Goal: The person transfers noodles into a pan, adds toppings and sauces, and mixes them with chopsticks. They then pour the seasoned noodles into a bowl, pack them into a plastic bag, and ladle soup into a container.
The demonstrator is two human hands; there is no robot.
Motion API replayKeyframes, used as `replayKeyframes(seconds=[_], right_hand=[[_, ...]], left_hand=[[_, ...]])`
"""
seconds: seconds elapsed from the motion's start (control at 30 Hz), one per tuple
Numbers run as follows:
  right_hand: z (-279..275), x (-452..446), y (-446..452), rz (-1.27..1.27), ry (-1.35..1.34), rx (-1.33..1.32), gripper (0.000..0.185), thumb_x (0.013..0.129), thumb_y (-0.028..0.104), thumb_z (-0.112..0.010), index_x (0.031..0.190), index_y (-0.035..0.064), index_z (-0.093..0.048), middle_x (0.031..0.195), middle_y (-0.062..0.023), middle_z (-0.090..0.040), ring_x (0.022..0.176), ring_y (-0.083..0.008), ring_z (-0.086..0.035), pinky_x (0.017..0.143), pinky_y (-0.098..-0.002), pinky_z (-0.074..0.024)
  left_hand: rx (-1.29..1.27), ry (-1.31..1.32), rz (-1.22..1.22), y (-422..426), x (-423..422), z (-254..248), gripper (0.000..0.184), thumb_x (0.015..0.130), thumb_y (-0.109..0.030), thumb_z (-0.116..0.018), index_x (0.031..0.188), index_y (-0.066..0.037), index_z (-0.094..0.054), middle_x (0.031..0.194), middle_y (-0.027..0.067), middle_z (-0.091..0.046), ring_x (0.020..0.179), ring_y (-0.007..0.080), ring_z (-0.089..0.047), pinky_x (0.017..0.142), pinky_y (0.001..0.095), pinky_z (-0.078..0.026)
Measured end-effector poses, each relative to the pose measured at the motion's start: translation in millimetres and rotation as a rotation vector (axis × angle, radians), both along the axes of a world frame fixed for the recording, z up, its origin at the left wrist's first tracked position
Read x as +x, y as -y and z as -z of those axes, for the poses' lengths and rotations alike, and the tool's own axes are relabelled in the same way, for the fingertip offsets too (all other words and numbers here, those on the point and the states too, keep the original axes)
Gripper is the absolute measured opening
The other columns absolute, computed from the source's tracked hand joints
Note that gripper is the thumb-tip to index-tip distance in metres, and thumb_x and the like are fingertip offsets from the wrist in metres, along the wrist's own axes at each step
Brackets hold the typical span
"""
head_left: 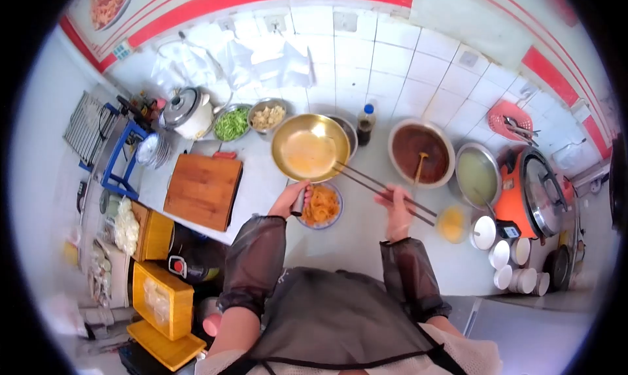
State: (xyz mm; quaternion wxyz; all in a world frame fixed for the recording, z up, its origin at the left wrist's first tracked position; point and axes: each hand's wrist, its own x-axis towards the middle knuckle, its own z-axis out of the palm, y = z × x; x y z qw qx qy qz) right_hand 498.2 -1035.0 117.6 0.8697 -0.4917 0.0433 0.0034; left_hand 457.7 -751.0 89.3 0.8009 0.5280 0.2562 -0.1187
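Head view: left grip (289, 200) clenched around pan handle (299, 202), right grip (395, 213) grasping long chopsticks (360, 174).

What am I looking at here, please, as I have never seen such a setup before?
There is no machine: the single picture comes from a camera worn on a person's head, looking forward and down.

The left hand grips the dark handle of a round gold-coloured metal pan. The right hand holds long dark chopsticks, their tips at the pan.

On the pale worktop are a round plate of orange strips, a rectangular brown wooden board, a pale-rimmed bowl of reddish-brown liquid and an orange cooker.
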Motion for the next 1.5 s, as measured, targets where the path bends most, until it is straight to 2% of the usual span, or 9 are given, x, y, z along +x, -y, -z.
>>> replayKeyframes(seconds=[0.27,0.4,0.47,0.53,0.63,0.93,1.23,1.33,1.5], right_hand=[[28,120,-98,-0.536,0.931,-1.061,0.016,0.089,0.014,-0.048,0.096,0.0023,-0.056,0.092,-0.0155,-0.053,0.081,-0.0305,-0.056,0.072,-0.0368,-0.0463],[42,166,-155,-0.777,0.425,-1.326,0.02,0.086,0.013,-0.043,0.099,0.002,-0.055,0.099,-0.0229,-0.056,0.094,-0.0381,-0.054,0.08,-0.0425,-0.0443],[55,182,-168,-0.789,0.393,-1.277,0.019,0.084,0.009,-0.045,0.099,0.0018,-0.056,0.101,-0.023,-0.056,0.096,-0.0376,-0.054,0.081,-0.0415,-0.0444],[68,171,-162,-0.793,0.35,-1.24,0.019,0.083,0.005,-0.047,0.098,0.0017,-0.057,0.103,-0.0231,-0.056,0.098,-0.0372,-0.054,0.081,-0.0405,-0.0444],[36,104,-129,-0.096,0.89,-1.044,0.023,0.076,-0.011,-0.05,0.091,0.0032,-0.06,0.096,-0.017,-0.056,0.091,-0.0342,-0.055,0.08,-0.0379,-0.045],[149,10,-20,-0.475,-0.546,-0.348,0.023,0.091,0.016,-0.052,0.108,0.0053,-0.062,0.095,-0.0043,-0.064,0.075,-0.0124,-0.058,0.069,-0.0296,-0.0499],[166,51,-91,-1.282,-0.416,-0.221,0.028,0.09,0.027,-0.057,0.109,0.0073,-0.063,0.097,-0.0044,-0.066,0.083,-0.0125,-0.06,0.076,-0.0278,-0.0487],[151,48,-79,-1.106,-0.122,-0.72,0.027,0.09,0.025,-0.057,0.107,0.0051,-0.064,0.094,-0.0033,-0.066,0.085,-0.0118,-0.06,0.077,-0.0258,-0.0474],[121,22,-52,-0.77,0.016,-0.617,0.023,0.09,0.022,-0.059,0.101,0.0022,-0.064,0.092,-0.0038,-0.065,0.088,-0.0107,-0.059,0.08,-0.0248,-0.0459]], left_hand=[[-0.257,-0.15,0.268,-47,100,59,0.029,0.092,-0.038,-0.054,0.085,-0.009,-0.05,0.061,-0.0027,-0.045,0.048,0.0106,-0.041,0.044,0.0249,-0.036],[0.646,0.077,-0.234,-81,64,117,0.042,0.09,-0.035,-0.054,0.098,0.006,-0.06,0.086,0.0128,-0.064,0.078,0.0193,-0.059,0.073,0.0332,-0.048],[0.863,0.2,-0.711,-80,0,196,0.02,0.084,-0.012,-0.05,0.088,0.004,-0.062,0.071,0.0059,-0.058,0.064,0.0158,-0.053,0.058,0.032,-0.043],[0.245,-0.012,-0.521,-29,-80,171,0.014,0.076,-0.001,-0.045,0.078,0.0,-0.06,0.071,0.0055,-0.053,0.062,0.0144,-0.046,0.055,0.0288,-0.038],[-0.56,-0.136,-0.449,50,-96,140,0.043,0.08,0.009,-0.047,0.123,0.004,-0.043,0.115,0.0123,-0.052,0.104,0.0238,-0.053,0.092,0.0361,-0.044],[-0.526,0.182,-0.551,78,-89,159,0.05,0.084,0.011,-0.044,0.131,0.001,-0.035,0.132,0.0151,-0.045,0.12,0.0291,-0.047,0.1,0.0444,-0.042],[-0.373,-0.079,-0.232,63,-147,61,0.049,0.083,0.011,-0.049,0.129,0.001,-0.036,0.125,0.0149,-0.052,0.111,0.0264,-0.056,0.092,0.0385,-0.05],[-0.354,-0.11,-0.282,71,-160,50,0.049,0.082,0.011,-0.049,0.128,0.001,-0.038,0.123,0.0143,-0.054,0.108,0.0249,-0.058,0.091,0.037,-0.051],[-0.33,-0.074,-0.327,74,-177,56,0.047,0.083,0.012,-0.047,0.128,0.003,-0.038,0.123,0.0159,-0.053,0.109,0.0253,-0.057,0.091,0.0366,-0.051]])
